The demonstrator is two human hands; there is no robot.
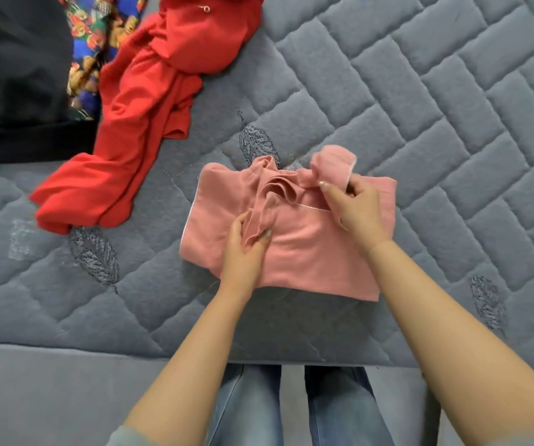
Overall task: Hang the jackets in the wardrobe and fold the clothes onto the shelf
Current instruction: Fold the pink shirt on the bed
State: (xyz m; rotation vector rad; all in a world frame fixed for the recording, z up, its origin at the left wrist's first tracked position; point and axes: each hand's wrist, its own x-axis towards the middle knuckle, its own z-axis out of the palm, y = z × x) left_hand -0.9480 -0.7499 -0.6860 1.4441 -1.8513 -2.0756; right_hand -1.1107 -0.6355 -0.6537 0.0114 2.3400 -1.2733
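Note:
A pink garment [307, 252] lies partly folded into a rough rectangle in the middle of the grey quilted bed [420, 123]. My left hand [246, 249] pinches a loose strip of its fabric near the garment's middle. My right hand [355, 207] grips a raised flap at the garment's far right corner, lifting it off the fold. A red garment [149, 117] lies crumpled and stretched out to the upper left, apart from the pink one.
A black garment [17, 75] and a colourful patterned cloth [88, 59] lie at the far left beside the red one. The bed's near edge [162, 358] runs across the bottom, with my legs in jeans [291, 407] below it.

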